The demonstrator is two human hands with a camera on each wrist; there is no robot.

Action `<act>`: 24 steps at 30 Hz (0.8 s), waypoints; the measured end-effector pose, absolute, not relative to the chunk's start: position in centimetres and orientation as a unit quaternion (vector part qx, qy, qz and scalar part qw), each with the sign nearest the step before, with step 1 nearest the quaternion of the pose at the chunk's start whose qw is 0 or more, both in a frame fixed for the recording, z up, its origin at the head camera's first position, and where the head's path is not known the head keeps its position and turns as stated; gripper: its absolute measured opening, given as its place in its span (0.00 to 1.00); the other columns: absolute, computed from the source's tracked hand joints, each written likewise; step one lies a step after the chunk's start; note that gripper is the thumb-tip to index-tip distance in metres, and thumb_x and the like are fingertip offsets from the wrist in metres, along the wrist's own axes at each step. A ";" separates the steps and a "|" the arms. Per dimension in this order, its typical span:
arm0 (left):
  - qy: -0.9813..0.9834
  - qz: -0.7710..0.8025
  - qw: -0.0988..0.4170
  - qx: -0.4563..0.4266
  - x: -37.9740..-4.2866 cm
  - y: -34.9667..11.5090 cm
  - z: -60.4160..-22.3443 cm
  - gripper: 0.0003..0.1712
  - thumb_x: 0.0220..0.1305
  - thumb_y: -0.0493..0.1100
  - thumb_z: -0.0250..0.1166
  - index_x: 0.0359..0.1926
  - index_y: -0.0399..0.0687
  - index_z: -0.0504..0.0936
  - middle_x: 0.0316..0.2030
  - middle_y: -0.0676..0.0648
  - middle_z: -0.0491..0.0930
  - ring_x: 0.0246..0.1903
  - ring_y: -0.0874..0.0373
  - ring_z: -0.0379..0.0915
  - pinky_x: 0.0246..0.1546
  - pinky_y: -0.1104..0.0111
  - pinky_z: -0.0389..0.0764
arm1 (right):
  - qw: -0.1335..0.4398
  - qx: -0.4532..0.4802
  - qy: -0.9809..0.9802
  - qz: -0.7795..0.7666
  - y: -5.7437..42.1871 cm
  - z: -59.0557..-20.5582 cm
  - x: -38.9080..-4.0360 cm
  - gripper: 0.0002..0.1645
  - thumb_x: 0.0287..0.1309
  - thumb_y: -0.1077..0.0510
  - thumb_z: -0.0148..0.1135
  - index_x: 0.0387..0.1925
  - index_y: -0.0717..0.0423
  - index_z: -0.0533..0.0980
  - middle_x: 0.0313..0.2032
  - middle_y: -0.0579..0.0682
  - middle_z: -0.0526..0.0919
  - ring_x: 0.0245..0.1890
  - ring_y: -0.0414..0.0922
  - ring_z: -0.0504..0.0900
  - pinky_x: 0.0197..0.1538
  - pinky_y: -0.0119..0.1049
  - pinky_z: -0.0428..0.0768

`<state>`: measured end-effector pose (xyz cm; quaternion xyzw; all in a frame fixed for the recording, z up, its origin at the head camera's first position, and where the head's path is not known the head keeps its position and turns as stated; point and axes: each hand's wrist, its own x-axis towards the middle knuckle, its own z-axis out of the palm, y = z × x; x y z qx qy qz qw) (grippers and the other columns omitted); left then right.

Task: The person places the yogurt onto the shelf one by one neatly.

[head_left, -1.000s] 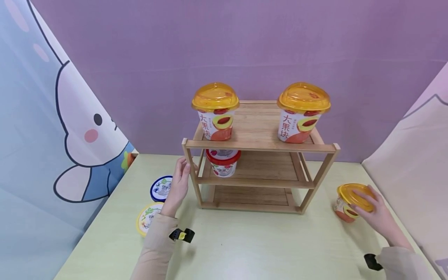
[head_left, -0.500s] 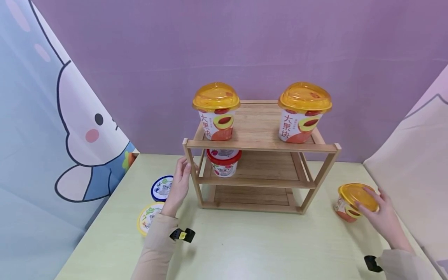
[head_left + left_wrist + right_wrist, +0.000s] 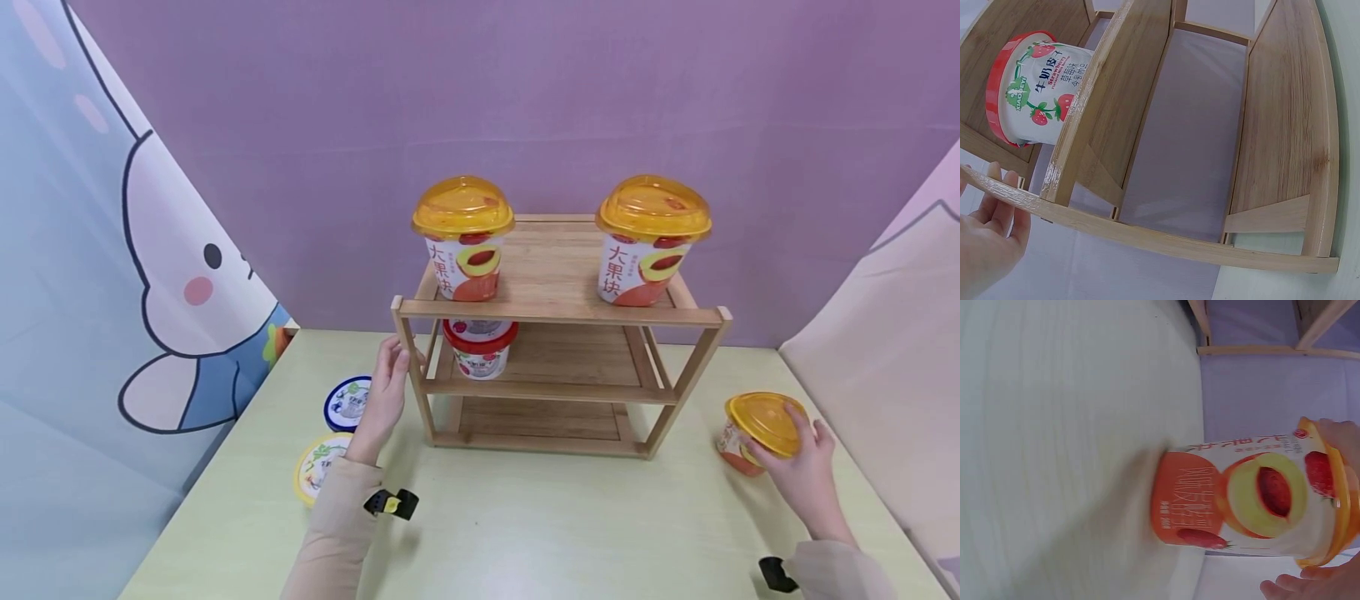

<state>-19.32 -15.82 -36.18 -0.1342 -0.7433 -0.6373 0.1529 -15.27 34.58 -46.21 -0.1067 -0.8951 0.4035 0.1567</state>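
Cup point(image 3: 738, 442) stands upright at the frame's lower right, just up-left of my nearer right grip point(image 3: 802, 467); I cannot tell whether that grasps it, while my left grip point(image 3: 384, 396) clasps the rack point(image 3: 562, 312).

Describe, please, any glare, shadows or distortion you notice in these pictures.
Head view: pale glare on the table near the bottom edge; left wrist: the rack looks bowed, with glossy highlights; right wrist: soft shadow beside the peach cup.

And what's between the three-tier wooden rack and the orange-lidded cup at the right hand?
Just bare, pale tabletop lies between rack and cup, seen in the head view.
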 end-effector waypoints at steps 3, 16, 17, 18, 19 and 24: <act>-0.745 -0.636 0.153 -0.132 -19.3 -15.8 -36.1 0.15 0.69 0.34 0.36 0.52 0.31 0.58 0.35 0.41 0.69 0.45 0.32 0.62 0.49 0.56 0.61 | 0.144 -0.110 -0.895 0.407 34.6 -46.4 -15.3 0.47 0.52 0.54 0.59 0.65 0.64 0.44 0.59 0.79 0.33 0.52 0.80 0.46 0.48 0.70 0.51; -0.740 -0.641 0.156 -0.134 -19.4 -15.8 -36.3 0.15 0.69 0.33 0.36 0.52 0.30 0.58 0.35 0.35 0.69 0.45 0.33 0.63 0.49 0.59 0.61 | 0.161 -0.130 -0.884 0.418 34.2 -46.4 -15.3 0.44 0.51 0.54 0.61 0.63 0.67 0.51 0.58 0.79 0.43 0.53 0.76 0.52 0.53 0.65 0.55; -0.740 -0.641 0.154 -0.134 -19.4 -15.8 -36.2 0.15 0.69 0.33 0.36 0.53 0.30 0.58 0.36 0.32 0.68 0.45 0.33 0.63 0.49 0.58 0.61 | 0.162 -0.132 -0.883 0.420 34.2 -46.4 -15.3 0.43 0.51 0.54 0.61 0.63 0.67 0.51 0.58 0.79 0.44 0.54 0.75 0.52 0.53 0.64 0.54; -0.739 -0.642 0.152 -0.134 -19.4 -15.8 -36.2 0.15 0.69 0.33 0.36 0.53 0.29 0.58 0.37 0.30 0.67 0.46 0.32 0.62 0.49 0.57 0.61 | 0.162 -0.134 -0.882 0.422 34.2 -46.4 -15.3 0.43 0.51 0.55 0.61 0.63 0.66 0.52 0.58 0.78 0.44 0.54 0.75 0.51 0.54 0.64 0.54; -0.739 -0.643 0.151 -0.135 -19.4 -15.8 -36.2 0.15 0.69 0.34 0.36 0.53 0.29 0.57 0.37 0.28 0.67 0.46 0.32 0.62 0.50 0.57 0.61 | 0.162 -0.135 -0.881 0.423 34.3 -46.4 -15.2 0.43 0.51 0.55 0.61 0.62 0.66 0.52 0.59 0.78 0.44 0.55 0.75 0.51 0.54 0.64 0.54; -0.742 -0.641 0.147 -0.133 -19.3 -15.8 -36.2 0.15 0.69 0.34 0.36 0.53 0.29 0.57 0.37 0.31 0.68 0.46 0.32 0.62 0.50 0.56 0.60 | 0.163 -0.132 -0.879 0.429 35.1 -47.2 -15.5 0.43 0.50 0.52 0.63 0.62 0.64 0.55 0.60 0.75 0.46 0.58 0.71 0.50 0.55 0.63 0.53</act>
